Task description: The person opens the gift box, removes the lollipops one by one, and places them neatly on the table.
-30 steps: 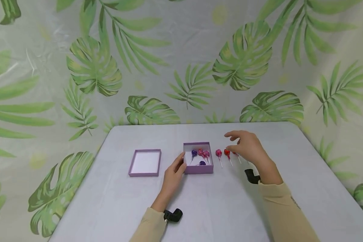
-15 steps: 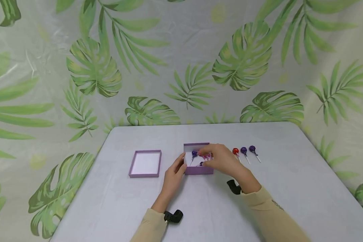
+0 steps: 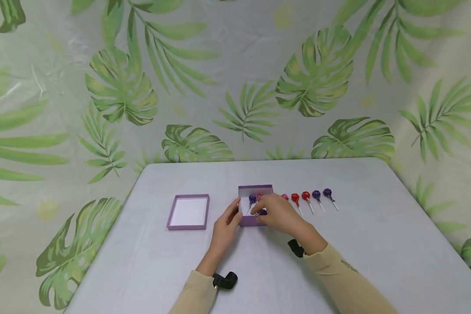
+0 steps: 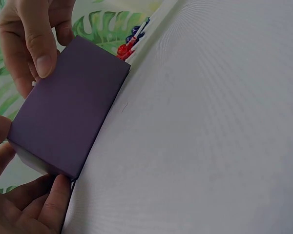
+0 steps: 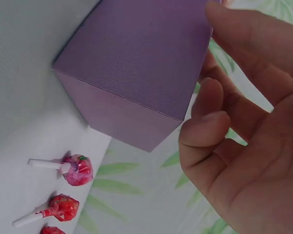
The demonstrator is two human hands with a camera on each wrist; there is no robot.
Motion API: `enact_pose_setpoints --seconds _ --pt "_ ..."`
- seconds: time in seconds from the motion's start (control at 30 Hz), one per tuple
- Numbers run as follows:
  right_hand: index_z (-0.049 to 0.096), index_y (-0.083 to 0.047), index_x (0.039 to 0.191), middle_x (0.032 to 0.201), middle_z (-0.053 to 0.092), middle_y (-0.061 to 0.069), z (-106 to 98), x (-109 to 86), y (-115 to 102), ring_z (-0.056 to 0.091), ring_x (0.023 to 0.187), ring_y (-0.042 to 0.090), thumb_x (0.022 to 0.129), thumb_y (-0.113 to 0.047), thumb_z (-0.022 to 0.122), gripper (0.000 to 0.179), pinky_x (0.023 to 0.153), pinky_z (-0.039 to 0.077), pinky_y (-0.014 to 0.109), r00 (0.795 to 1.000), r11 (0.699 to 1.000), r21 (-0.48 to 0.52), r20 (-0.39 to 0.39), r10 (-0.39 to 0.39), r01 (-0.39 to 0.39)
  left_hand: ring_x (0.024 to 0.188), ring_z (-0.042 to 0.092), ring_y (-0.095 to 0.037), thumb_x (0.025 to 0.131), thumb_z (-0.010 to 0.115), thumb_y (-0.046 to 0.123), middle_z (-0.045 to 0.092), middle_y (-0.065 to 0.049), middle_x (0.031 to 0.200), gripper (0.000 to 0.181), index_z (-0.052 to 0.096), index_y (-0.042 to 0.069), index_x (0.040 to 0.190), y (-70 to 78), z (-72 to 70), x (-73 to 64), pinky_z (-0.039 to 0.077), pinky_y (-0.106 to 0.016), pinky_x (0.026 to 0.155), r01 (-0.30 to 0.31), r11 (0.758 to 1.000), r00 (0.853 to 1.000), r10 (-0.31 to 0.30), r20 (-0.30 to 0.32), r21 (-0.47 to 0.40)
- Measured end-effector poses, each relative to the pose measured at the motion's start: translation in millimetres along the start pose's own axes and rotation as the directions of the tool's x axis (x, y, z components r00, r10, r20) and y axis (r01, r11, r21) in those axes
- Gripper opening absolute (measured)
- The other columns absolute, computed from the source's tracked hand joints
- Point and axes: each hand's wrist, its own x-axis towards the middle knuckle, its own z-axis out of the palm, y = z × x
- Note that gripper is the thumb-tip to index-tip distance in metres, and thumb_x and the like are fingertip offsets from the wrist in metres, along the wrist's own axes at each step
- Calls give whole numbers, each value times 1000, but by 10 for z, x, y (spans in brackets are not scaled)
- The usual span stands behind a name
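A purple open box (image 3: pixel 252 221) stands on the table with lollipops inside. My left hand (image 3: pixel 223 231) holds its left side, thumb near the lower front corner and fingers by the rim. My right hand (image 3: pixel 280 214) reaches over the front wall and pinches a dark purple lollipop (image 3: pixel 263 212) low in the box; a bit of white stick (image 4: pixel 34 83) shows at its fingertips in the left wrist view. Another purple lollipop (image 3: pixel 252 199) and a pink one (image 3: pixel 260 196) lie further back inside. My right hand hides the rest of the interior.
To the box's right, several lollipops lie in a row, among them a pink one (image 5: pixel 78 169), a red one (image 3: pixel 295 197) and a purple one (image 3: pixel 327 192). The box's shallow purple-edged lid (image 3: pixel 187 227) lies at the left, white inside facing up.
My right hand has moved left from above the lollipop row into the box, then a little further left and down, and now pinches the dark purple lollipop. My left hand stays on the box.
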Motion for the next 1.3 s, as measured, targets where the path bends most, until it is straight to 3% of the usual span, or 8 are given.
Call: enact_pose_setpoints --seconds 0.13,0.27,0.37,0.67,0.87,1.13,1.3 --pt "83 -16 89 88 72 -6 -1 -1 14 63 90 21 82 -6 80 12 77 52 37 999 999 -47 -53 -12 9 134 50 -26 106 55 24 52 -14 147 46 49 25 151 87 4 -6 46 -41 106 -1 1000 1000 1 -2 3" --pt "83 -16 85 87 73 -9 -19 2 25 62 93 23 81 -6 81 11 83 50 41 997 998 -70 -77 -12 7 134 51 -29 106 54 17 52 -20 146 46 48 16 151 311 -31 -60 46 -40 105 1 1000 1000 -1 11 12" --pt "82 -16 84 84 73 -10 -27 5 36 61 90 25 80 -6 81 11 80 50 40 997 997 -75 -80 -17 12 133 51 -29 105 55 15 52 -21 145 47 48 13 151 414 -55 -93 47 -38 105 -4 1000 1000 3 18 14" --pt "80 -15 84 78 68 -13 -63 -10 71 60 87 23 82 -6 80 9 77 48 37 998 1000 -21 -62 10 -11 134 50 -25 105 57 27 53 -11 147 46 50 26 151 43 19 -9 46 -40 106 3 1000 1000 -3 -9 -1" --pt "78 -18 83 77 66 -12 -108 -12 129 60 87 24 84 -8 79 10 77 48 38 993 998 -21 -107 54 -57 133 51 -20 104 57 32 54 -5 147 45 51 34 149 15 17 -4 48 -35 104 4 1000 1000 -4 -5 -11" --pt "75 -18 80 72 59 -9 -111 0 195 50 78 18 81 -9 77 9 62 44 33 985 985 -129 -141 97 -115 133 51 -19 104 57 32 54 -6 147 45 50 32 149 8 18 2 47 -34 104 3 1000 1000 -3 -5 -9" --pt "79 -17 83 72 60 -8 -103 -4 196 49 76 17 81 -8 76 9 60 44 31 985 980 -167 -150 84 -109 134 51 -19 105 57 31 54 -6 146 45 50 32 149 -7 13 0 47 -35 105 0 1000 1000 0 -7 -7"
